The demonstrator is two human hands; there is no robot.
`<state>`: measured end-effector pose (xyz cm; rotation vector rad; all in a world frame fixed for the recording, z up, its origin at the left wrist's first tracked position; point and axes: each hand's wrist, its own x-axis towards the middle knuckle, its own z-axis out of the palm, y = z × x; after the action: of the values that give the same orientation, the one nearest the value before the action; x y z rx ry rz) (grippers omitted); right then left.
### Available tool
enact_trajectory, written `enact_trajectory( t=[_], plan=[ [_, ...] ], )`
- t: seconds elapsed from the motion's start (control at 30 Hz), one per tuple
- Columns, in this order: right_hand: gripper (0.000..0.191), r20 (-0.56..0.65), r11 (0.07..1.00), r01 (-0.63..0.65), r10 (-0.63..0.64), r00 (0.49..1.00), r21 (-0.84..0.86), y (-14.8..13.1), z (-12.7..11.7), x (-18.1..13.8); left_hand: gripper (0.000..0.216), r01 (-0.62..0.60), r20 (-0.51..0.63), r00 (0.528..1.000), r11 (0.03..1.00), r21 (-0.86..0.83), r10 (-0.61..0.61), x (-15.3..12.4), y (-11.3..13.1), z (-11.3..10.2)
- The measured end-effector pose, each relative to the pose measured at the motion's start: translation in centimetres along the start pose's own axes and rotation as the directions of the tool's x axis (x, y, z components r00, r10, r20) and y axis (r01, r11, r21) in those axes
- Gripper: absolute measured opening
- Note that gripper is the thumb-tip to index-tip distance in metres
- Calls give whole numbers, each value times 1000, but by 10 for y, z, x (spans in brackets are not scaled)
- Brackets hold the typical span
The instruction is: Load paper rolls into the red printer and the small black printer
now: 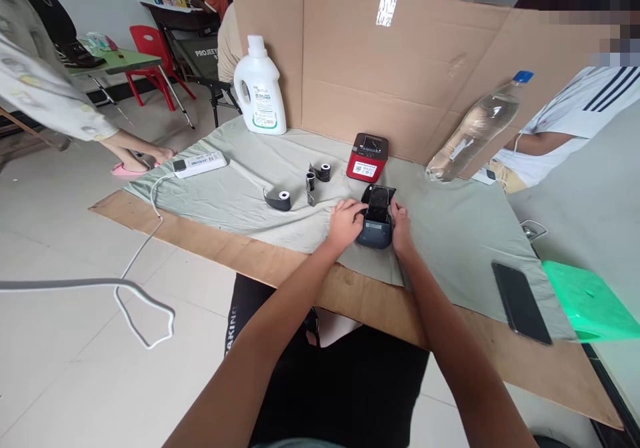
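Note:
A small dark blue portable printer (375, 233) stands on the cloth with its black lid raised. My left hand (345, 225) is closed on its left side, fingers at the edge of the opening. From the right, my right hand (401, 229) grips the other side, fingertips near the lid. Just behind it sits a red and black printer (367, 158) with a white label on its front. Left of my hands are small rolls of black paper: one with a loose tail (284, 200), one standing upright (311, 187), and another (325, 172) behind.
A white detergent jug (261, 91) and a leaning cardboard panel (370, 68) line the back. A power strip (200, 163) lies left, its cable hanging off the edge. On the right are a plastic bottle (477, 128), a phone (521, 301) and a green object (590, 301). Other people are nearby.

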<state>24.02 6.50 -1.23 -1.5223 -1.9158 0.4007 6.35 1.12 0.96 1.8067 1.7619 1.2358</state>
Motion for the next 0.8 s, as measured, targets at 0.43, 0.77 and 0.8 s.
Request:
enact_trajectory(
  t=[0.43, 0.77, 0.8],
  plan=[
    [57, -49, 990, 44, -38, 998, 131, -13, -27, 8, 45, -155, 46, 986, 985, -72, 159, 1, 1, -2],
    [36, 431, 904, 112, 85, 898, -412, -56, -54, 61, 39, -235, 1, 971, 955, -184, 239, 3, -11, 10],
    [35, 429, 882, 118, 103, 897, -457, -58, -54, 61, 39, -250, -21, 968, 947, -204, 251, 4, -13, 10]
  ],
)
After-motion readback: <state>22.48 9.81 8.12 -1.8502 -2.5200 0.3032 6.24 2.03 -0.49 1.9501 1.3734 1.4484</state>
